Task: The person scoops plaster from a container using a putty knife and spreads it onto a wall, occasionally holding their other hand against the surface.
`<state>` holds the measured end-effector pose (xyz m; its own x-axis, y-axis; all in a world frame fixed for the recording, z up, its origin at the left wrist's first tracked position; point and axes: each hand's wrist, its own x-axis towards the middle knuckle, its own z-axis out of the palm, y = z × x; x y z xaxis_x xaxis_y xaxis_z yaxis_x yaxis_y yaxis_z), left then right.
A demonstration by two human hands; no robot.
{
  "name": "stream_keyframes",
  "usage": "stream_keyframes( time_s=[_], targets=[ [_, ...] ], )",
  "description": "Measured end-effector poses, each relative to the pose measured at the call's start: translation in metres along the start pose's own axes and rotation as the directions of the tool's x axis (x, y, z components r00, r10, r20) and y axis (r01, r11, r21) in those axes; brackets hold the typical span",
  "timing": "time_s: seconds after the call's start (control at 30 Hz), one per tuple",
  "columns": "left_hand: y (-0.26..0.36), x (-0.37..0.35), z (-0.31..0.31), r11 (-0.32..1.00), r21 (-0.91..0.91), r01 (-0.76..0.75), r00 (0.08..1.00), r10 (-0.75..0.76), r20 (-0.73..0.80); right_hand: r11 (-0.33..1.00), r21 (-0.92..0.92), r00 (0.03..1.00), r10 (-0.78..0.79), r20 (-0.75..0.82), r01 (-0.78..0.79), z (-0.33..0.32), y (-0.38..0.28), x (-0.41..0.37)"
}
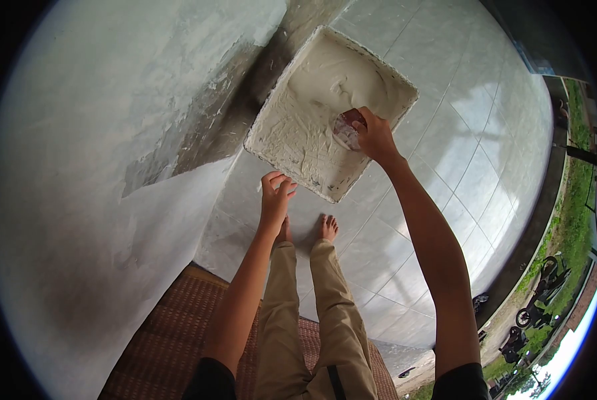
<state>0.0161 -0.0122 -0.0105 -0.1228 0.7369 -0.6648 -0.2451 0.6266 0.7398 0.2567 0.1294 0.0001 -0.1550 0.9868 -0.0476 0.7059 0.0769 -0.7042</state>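
Observation:
A square tray [385, 65] with a crusted rim holds a thick off-white paste [318, 87], smooth at the far end and streaked nearer me. My right hand [376, 135] reaches over its right side, fingers closed on a small reddish-brown tool [348, 129] smeared with white paste. The tool's lower edge is down in the paste; its exact kind I cannot tell. My left hand [276, 193] is just outside the tray's near-left rim, fingers loosely bent and apart, with nothing visible in them.
On the left rises a grey wall [78, 167] with a rough, peeling patch [192, 113]. Grey floor tiles [438, 160] surround the tray, and my bare feet [328, 228] stand close before it. A brown woven mat [165, 327] lies behind me. Motorcycles [545, 287] and grass show outside at right.

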Motion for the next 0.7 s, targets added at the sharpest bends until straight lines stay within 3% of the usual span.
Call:
stream_keyframes(
  time_s=[0.07,0.13,0.27,0.33,0.37,0.43,0.47,0.53,0.6,0.67,0.7],
  targets=[
    [0.001,-0.001,-0.001,1.0,0.01,0.001,1.0,-0.001,0.008,1.0,-0.005,1.0,0.008,0.02,-0.008,0.0,0.0,-0.004],
    [0.002,-0.003,-0.001,1.0,0.019,0.009,1.0,-0.009,0.006,0.986,-0.027,0.98,0.168,0.109,-0.166,0.0,0.0,-0.006],
    [-0.004,-0.004,-0.004,0.995,0.1,-0.025,0.999,0.027,-0.019,0.976,-0.012,0.956,0.214,0.199,-0.216,-0.013,-0.011,-0.007],
    [-0.004,-0.005,-0.006,0.99,0.138,-0.039,0.998,0.045,-0.04,0.93,0.043,0.87,0.325,0.371,-0.365,-0.019,-0.012,-0.006],
    [-0.003,-0.005,-0.007,0.983,0.176,-0.052,0.996,0.064,-0.062,0.932,0.043,0.873,0.321,0.368,-0.361,-0.02,-0.009,-0.006],
    [-0.001,-0.004,-0.008,0.976,0.202,-0.084,0.993,0.098,-0.063,0.714,0.322,0.74,0.4,0.54,-0.621,-0.017,-0.006,-0.009],
    [0.002,-0.003,-0.008,0.967,0.228,-0.111,0.99,0.129,-0.063,0.718,0.325,0.745,0.396,0.537,-0.616,-0.016,-0.006,-0.012],
    [0.007,-0.004,-0.009,0.969,0.205,-0.138,0.986,0.153,-0.062,0.457,0.612,0.756,0.272,0.595,-0.646,-0.013,-0.007,-0.023],
    [0.015,-0.008,-0.009,0.969,0.185,-0.162,0.983,0.176,-0.06,0.414,0.614,0.734,0.263,0.626,-0.672,-0.011,-0.013,-0.031],
    [0.026,-0.011,-0.009,0.979,0.101,-0.175,0.982,0.181,-0.047,0.191,0.807,0.829,0.143,0.541,-0.56,-0.006,-0.023,-0.041],
    [0.032,-0.013,-0.009,0.977,0.102,-0.186,0.981,0.191,-0.045,0.142,0.821,0.831,0.167,0.53,-0.553,-0.002,-0.024,-0.046]
  ],
)
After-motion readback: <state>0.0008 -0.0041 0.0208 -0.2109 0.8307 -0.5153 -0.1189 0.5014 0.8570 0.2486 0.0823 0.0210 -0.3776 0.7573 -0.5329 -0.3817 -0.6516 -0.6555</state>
